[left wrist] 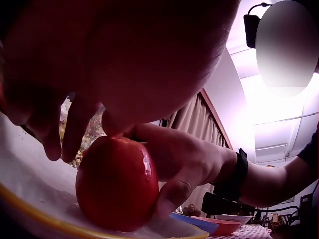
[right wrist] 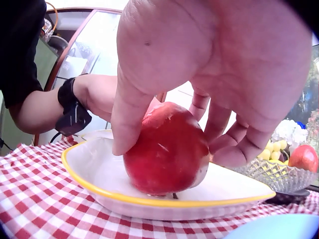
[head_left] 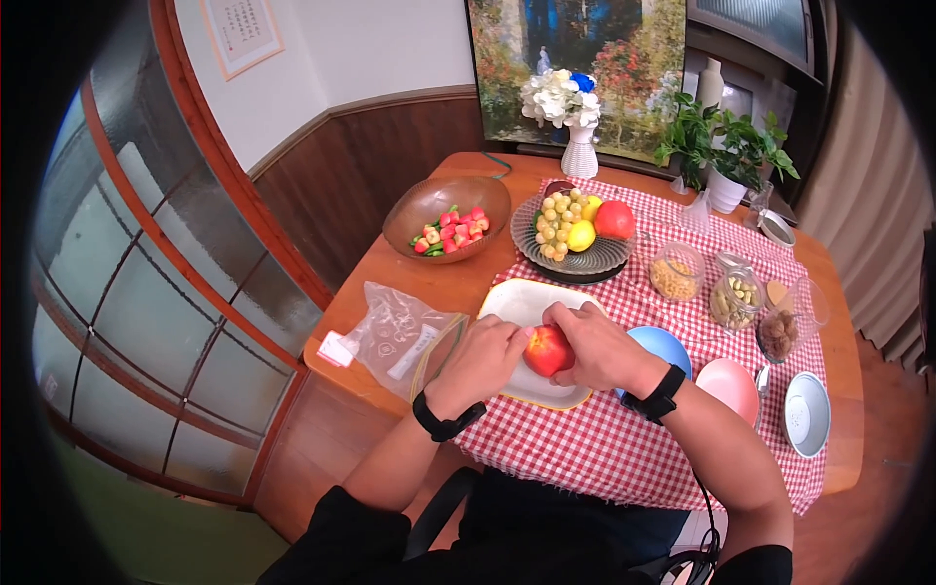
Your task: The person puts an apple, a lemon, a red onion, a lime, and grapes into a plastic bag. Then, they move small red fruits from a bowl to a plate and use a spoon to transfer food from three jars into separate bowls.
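Note:
A red, yellow-tinged round fruit (head_left: pixel 549 351) is low over a white dish with a yellow rim (head_left: pixel 515 292). My right hand (head_left: pixel 597 343) grips it, thumb on one side and curled fingers on the other, as the right wrist view shows. My left hand (head_left: pixel 480 359) is at the fruit's left, its thumb touching the top. In the left wrist view the fruit (left wrist: pixel 117 184) looks glossy, and the left fingers (left wrist: pixel 70 129) hang beside it over the dish. The fruit's underside (right wrist: pixel 164 186) is close to the dish floor in the right wrist view.
A clear plastic bag (head_left: pixel 390 331) lies left of the dish, a brown bowl of small red fruits (head_left: pixel 405 210) behind. Beyond stands a glass fruit bowl (head_left: pixel 526 234). At right are glass jars (head_left: pixel 676 273), a blue bowl (head_left: pixel 673 343), a pink bowl (head_left: pixel 726 385) and a grey-white bowl (head_left: pixel 806 414).

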A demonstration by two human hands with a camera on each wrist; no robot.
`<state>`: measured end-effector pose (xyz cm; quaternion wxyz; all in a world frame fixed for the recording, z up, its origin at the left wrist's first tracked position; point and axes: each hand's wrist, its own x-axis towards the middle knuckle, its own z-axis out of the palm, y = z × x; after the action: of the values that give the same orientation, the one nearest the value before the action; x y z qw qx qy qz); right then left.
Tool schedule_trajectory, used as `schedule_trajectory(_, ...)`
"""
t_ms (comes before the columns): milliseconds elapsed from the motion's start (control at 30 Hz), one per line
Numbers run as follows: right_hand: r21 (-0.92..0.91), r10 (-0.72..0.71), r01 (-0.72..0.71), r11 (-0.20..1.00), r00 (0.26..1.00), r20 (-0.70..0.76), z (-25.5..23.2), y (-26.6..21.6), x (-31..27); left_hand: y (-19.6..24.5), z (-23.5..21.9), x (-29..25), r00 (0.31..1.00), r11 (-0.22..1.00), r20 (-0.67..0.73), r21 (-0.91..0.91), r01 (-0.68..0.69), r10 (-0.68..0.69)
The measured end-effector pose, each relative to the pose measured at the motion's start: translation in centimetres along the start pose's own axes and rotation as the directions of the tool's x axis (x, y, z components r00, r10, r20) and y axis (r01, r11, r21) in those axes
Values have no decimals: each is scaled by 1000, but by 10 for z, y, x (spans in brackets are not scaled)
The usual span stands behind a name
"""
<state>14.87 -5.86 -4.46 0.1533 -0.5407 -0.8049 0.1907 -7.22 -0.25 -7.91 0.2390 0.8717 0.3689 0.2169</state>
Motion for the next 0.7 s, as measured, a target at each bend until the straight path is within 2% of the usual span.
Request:
schedule_trajectory(67,-68,6,-9,998,999,-46,-1,-4,-1,8,-3,-4,978,999,-205,28,-24,29)
schedule_trajectory(167,-127,7,-17,992,997,-74,9,7,1,8,-6,-6,975,995,-206,-29,-93,85)
schedule_trajectory(200,-128,13,-22,992,997,-73,11,8,1,11,-9,-7,975,995,-203,-33,-95,86)
schedule_trajectory(267,-48,31,-38,998,991,-130,12,9,2,20,-16,-9,997,999,-65,-29,-31,29)
schedule_trajectory(300,-51,35,-42,998,991,-130,11,8,1,17,-14,-8,997,999,-64,-32,-34,32)
schedule_trajectory(367,-17,45,-48,999,984,-171,9,7,-1,6,-5,-7,978,982,-118,-52,-182,175)
schedule_trajectory(400,-19,47,-50,999,985,-168,8,7,-1,4,-4,-6,978,982,-119,-56,-181,174)
schedule_trajectory(467,-38,48,-54,998,989,-138,7,7,-2,2,-4,-4,974,973,-22,-39,-226,226)
schedule_trajectory(600,-57,8,-19,998,981,-195,12,12,-1,5,-2,0,988,979,25,-138,-149,154)
schedule_trajectory(700,-20,30,-32,999,993,-115,13,13,-1,4,0,0,990,987,25,-80,-137,139)
